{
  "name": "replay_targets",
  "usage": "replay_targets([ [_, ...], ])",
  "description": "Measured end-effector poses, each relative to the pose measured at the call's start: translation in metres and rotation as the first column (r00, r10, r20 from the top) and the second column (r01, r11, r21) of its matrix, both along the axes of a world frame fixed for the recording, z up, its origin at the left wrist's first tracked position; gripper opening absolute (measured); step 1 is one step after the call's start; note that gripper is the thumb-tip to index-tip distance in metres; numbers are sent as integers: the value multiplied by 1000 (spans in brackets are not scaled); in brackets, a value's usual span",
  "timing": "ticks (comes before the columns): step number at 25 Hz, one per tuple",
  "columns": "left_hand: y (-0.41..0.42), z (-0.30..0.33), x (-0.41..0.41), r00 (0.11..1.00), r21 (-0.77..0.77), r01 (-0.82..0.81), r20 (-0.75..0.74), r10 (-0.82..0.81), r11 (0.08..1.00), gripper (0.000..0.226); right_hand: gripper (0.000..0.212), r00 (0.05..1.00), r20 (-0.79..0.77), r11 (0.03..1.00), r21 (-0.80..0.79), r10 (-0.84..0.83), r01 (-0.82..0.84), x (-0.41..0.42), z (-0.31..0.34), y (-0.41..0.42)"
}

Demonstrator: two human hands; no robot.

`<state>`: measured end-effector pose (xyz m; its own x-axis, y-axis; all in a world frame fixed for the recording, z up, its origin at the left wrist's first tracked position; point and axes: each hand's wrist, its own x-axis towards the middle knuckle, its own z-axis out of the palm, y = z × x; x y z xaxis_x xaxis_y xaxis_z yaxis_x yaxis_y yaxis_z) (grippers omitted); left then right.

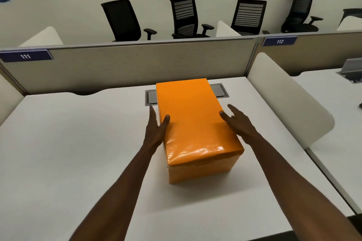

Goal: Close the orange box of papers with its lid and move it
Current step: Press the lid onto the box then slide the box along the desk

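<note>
The orange box (197, 133) sits in the middle of the white desk (68, 152), with its lid (194, 117) on top. The papers are hidden inside. The box covers the middle of a gray panel (219, 92) set in the desk, so only the panel's two ends show. The bottom of the box on the far side cannot be seen.

The box is longer than it is wide. Its long side runs away from the person, toward the tan wall (137, 64) at the back of the desk. One short end faces the person.

The left hand (156, 125) is flat against the left side of the box, fingers straight, thumb resting on the lid. The right hand (237, 121) is spread open by the right edge, thumb on the lid. Its fingers look blurry, and it is hard to tell if they touch the box. Neither hand is closed around anything.
</note>
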<state>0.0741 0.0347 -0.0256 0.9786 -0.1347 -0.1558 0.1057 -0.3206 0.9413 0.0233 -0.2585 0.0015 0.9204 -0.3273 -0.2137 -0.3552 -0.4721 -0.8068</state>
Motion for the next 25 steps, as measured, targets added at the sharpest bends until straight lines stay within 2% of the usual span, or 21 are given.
replay_targets([
  [2, 9, -15, -26, 997, -23, -77, -29, 76, 997, 93, 75, 998, -30, 998, 34, -58, 59, -31, -13, 1],
  [5, 11, -30, -55, 997, -69, 26, -68, -31, 997, 109, 73, 997, -43, 996, 65, -59, 62, -45, -28, 9],
  [9, 10, -29, -51, 995, -72, 102, -18, -103, 992, 74, 72, 999, -24, 996, 79, -44, 46, -42, -26, 12],
  [11, 12, -29, -53, 995, -63, 91, -45, -93, 994, 80, 75, 998, -9, 969, 239, -62, 62, -47, -27, 7],
  [13, 13, -25, -65, 998, -54, -33, -53, 30, 998, 96, 84, 990, 37, 909, 401, -136, 110, -58, -30, 3],
  [15, 14, -22, -83, 995, -92, -103, -13, 103, 990, 108, 97, 990, 69, 894, 441, -125, 82, -73, -34, 2],
  [17, 15, -31, -103, 990, -15, 31, 136, -29, 999, 114, 99, 992, 125, 922, 380, 30, -76, -88, -40, 5],
  [18, 15, -35, -113, 966, 98, 113, 223, -133, 989, 116, 100, 982, 142, 944, 287, 124, -161, -94, -44, 7],
  [20, 16, -44, -120, 908, 302, 164, 325, -263, 939, 118, 118, 958, 167, 971, 14, 233, -238, -101, -53, 8],
  [22, 17, -49, -120, 895, 353, 142, 353, -272, 925, 114, 125, 929, 228, 948, -195, 292, -251, -102, -59, 9],
  [25, 11, -55, -123, 896, 363, 69, 388, -218, 929, 108, 107, 902, 294, 927, -299, 316, -227, -103, -66, 12],
])
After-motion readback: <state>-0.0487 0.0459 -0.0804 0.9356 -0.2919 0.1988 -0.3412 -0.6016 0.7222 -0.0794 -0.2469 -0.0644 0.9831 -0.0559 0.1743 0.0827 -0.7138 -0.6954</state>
